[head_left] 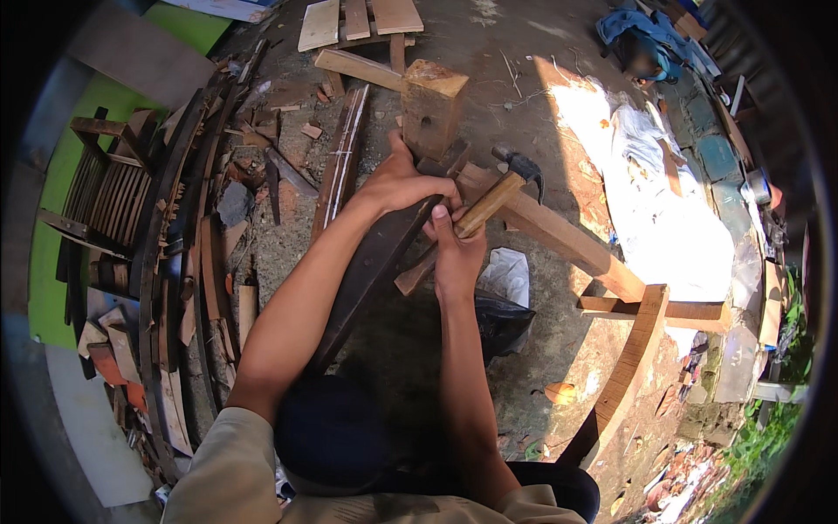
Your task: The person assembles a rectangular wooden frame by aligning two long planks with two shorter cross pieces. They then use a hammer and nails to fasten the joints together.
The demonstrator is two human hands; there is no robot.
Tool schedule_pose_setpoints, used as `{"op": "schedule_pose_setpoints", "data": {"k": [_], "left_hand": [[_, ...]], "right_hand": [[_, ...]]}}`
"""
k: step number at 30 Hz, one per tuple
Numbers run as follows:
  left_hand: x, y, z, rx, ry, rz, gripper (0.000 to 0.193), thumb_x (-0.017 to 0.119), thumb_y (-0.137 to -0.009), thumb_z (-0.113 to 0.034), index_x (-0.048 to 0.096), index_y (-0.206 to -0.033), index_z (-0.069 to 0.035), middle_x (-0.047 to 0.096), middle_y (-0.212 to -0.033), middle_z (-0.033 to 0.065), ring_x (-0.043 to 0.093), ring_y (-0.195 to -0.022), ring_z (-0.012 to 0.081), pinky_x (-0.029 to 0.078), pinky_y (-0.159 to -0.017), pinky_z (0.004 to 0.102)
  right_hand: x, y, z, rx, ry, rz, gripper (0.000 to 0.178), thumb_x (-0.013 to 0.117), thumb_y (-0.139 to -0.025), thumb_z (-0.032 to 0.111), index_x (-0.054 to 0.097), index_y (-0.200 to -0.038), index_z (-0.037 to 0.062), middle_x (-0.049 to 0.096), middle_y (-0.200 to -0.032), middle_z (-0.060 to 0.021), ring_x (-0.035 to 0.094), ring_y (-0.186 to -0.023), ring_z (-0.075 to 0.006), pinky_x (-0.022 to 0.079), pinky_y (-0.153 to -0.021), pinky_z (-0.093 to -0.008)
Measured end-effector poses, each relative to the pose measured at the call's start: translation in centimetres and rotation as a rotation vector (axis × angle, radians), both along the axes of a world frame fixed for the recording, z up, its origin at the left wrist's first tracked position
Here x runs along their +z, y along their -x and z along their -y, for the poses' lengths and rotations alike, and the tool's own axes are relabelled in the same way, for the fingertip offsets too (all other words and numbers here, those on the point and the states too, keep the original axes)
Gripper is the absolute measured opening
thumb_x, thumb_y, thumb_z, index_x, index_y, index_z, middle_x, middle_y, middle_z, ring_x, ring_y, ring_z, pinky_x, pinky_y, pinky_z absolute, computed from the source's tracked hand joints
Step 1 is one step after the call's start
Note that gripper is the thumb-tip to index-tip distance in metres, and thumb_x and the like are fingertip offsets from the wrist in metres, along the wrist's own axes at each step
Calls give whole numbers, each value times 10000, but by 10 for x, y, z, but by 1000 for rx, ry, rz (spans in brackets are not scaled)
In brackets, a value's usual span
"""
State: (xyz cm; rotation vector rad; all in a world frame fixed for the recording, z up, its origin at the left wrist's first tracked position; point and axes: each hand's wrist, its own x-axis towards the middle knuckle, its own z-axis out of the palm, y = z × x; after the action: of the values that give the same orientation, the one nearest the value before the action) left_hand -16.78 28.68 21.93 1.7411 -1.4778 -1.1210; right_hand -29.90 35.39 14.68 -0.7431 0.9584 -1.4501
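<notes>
My right hand is closed round the wooden handle of a hammer. The hammer's dark metal head is at the upper right, over a brown wooden beam. My left hand wraps round the upper end of a long dark wooden board, beside a thick upright wooden post. Both hands are close together, the right thumb near the left fingers. Some left fingertips are hidden behind the wood. A short wooden piece sticks out below my right hand.
At right, a curved wooden leg joins the beam's far end. White plastic sheeting lies in sunlight. Stacked timber and a slatted wooden piece line the left. Boards rest at the top; a black plastic bag lies below the beam.
</notes>
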Motion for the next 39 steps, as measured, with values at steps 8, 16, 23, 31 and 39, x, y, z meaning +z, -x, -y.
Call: {"op": "schedule_pose_setpoints", "data": {"k": [8, 16, 23, 31, 39], "left_hand": [[6, 4, -2, -10, 23, 99, 1275, 847, -619, -420, 72, -1480, 112, 484, -1410, 309, 482, -1349, 347, 364, -1136, 341], [-17, 6, 8, 51, 133, -118, 1083, 734, -805, -644, 264, -1498, 42, 492, -1446, 232, 448, -1379, 318, 327, -1154, 382], [-15, 3, 5, 63, 67, -141, 1151, 757, -784, -620, 200, -1526, 61, 460, -1464, 255, 450, -1374, 336, 313, -1162, 389], [11, 0, -35, 32, -373, -276, 1209, 835, -670, -263, 80, -1571, 19, 583, -1256, 275, 689, -956, 303, 577, -785, 402], [8, 4, -33, 75, -279, -267, 1204, 742, -652, -123, 14, -1610, -86, 644, -1101, 229, 689, -775, 290, 574, -703, 396]], "right_hand": [[-3, 11, -44, -39, -241, 131, 417, 515, -1023, 484, 449, -910, 88, 441, -612, -7, 430, -418, -101, 383, -382, -273], [1, 13, -50, -124, -305, 389, 570, 380, -1008, 643, 450, -897, 88, 426, -589, -26, 399, -379, -134, 360, -354, -305], [15, 6, -56, -188, -288, 465, 564, 360, -1023, 622, 440, -880, 82, 432, -600, -21, 411, -387, -109, 349, -349, -279], [9, 0, -55, -54, -286, 309, 560, 391, -1008, 636, 444, -888, 91, 425, -581, -22, 406, -372, -123, 356, -342, -293], [8, 6, -54, -135, -281, 355, 532, 378, -1030, 591, 440, -852, 93, 426, -577, -8, 410, -381, -103, 358, -335, -277]]}}
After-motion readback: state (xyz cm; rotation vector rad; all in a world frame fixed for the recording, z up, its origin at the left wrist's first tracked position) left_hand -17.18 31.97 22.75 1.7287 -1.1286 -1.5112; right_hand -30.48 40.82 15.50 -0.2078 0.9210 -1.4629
